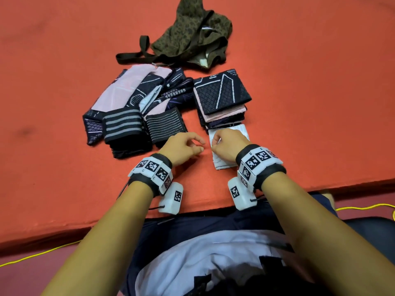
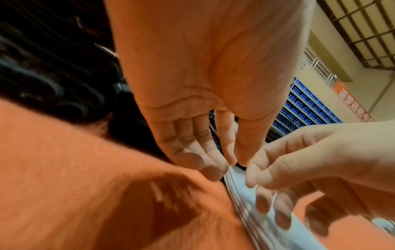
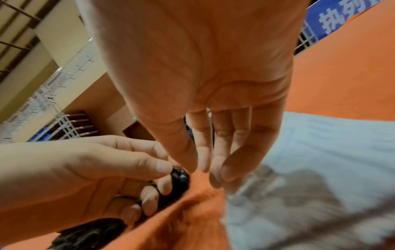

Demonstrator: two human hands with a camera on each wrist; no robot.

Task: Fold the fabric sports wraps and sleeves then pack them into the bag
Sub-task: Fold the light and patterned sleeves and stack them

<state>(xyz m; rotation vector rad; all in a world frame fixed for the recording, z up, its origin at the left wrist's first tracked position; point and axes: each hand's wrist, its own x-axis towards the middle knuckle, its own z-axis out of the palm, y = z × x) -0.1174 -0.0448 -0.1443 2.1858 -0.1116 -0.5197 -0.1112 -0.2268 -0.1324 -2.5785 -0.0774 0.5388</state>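
Note:
A white sleeve (image 1: 222, 164) lies flat on the red mat (image 1: 299, 103) in front of me, seen up close in the wrist views (image 2: 267, 233) (image 3: 331, 152). My right hand (image 1: 214, 144) rests on it and pinches its left edge with curled fingers (image 2: 262, 203). Just left of that edge hovers my left hand (image 1: 199, 145), loosely curled and holding nothing. Behind the sleeve sits a folded stack (image 1: 222, 92) of dark and pink pieces. A loose pile of wraps (image 1: 132, 103) lies to the left. The camouflage bag (image 1: 192, 35) lies slumped at the back.
Two black striped bands (image 1: 123, 127) (image 1: 164, 124) sit at the front of the loose pile, close to my left hand. The mat's near edge (image 1: 192, 210) runs just below my wrists. A yellow cable (image 1: 363, 208) lies on the floor beside my lap.

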